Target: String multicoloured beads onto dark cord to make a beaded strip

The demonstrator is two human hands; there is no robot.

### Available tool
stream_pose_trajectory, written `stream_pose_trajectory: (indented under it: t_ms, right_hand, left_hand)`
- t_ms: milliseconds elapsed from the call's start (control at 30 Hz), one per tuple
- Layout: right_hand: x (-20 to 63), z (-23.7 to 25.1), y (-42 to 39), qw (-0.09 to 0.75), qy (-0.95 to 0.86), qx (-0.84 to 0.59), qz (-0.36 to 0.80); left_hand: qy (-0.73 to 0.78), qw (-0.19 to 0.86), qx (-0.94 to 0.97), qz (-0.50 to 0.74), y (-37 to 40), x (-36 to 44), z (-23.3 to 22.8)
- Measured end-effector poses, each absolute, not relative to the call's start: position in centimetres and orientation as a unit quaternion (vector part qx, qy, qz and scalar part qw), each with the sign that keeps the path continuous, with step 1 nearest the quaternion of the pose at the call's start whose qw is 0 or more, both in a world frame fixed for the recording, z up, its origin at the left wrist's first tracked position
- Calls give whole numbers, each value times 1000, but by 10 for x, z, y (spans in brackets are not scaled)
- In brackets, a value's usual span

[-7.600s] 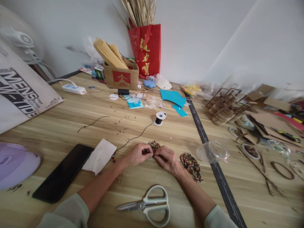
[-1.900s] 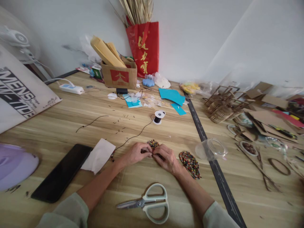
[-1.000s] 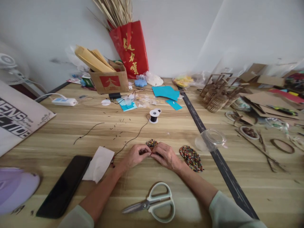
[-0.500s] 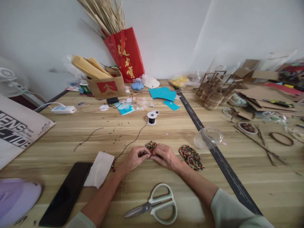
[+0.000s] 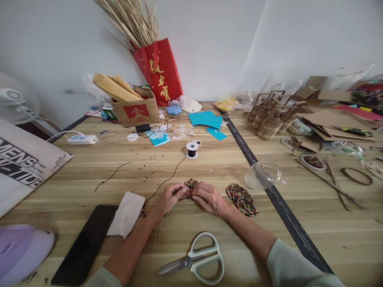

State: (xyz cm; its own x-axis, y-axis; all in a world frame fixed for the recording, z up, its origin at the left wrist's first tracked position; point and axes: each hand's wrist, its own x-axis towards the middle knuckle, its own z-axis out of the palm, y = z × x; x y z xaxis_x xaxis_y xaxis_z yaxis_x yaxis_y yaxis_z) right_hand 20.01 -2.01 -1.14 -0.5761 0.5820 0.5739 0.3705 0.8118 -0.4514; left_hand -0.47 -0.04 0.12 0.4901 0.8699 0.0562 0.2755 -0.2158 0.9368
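Small multicoloured beads point(image 5: 190, 184) lie in a pile on the wooden table, just beyond and between my hands. My left hand point(image 5: 171, 198) has thumb and fingers pinched at the pile's left side. From the right, my right hand point(image 5: 211, 198) curls its fingers in a pinch on the beads, its fingertips close to the left ones. The exact piece in each pinch is too small to make out. A dark cord point(image 5: 167, 180) runs from the white spool point(image 5: 192, 149) toward my left wrist. Coiled bead strands point(image 5: 241, 199) rest beside my right wrist.
Scissors point(image 5: 186, 262) with pale green handles lie near the front edge. A black phone point(image 5: 85, 244) and a white paper point(image 5: 127, 213) are at left. To the right stand a clear jar point(image 5: 260, 176) and small woven baskets point(image 5: 268, 123). Blue paper point(image 5: 205, 118) lies farther back.
My left fingertips have drawn slightly apart from the right ones and shifted up a little, so more beads show between the hands. The whole view has tilted slightly.
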Motion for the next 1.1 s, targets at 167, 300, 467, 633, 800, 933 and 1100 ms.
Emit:
stream_pose_trajectory:
  t_ms: [167,300,467,633,800,933,1100]
  right_hand:
    - [200,-9,-20,376,-874,-270,146]
    - [200,-10,-20,379,-871,-283,135]
    - [200,-10,-20,379,-868,-291,135]
    - [199,-10,-20,378,-869,-291,133]
    - [199,-10,-21,371,-870,-293,137]
    - [199,-11,-20,374,-869,-291,141]
    - [200,-13,-20,393,-857,-298,149]
  left_hand:
    - [410,492,699,318,-1,-5,0]
    - [407,505,694,313,-2,-4,1]
    - [398,530,686,301,-4,-3,-1]
    - [404,523,690,295,-5,-2,-2]
    - [411,491,709,295,-6,0,4]
    - [411,485,714,295,-5,0,4]
    - [410,482,714,298,-4,-1,-1]
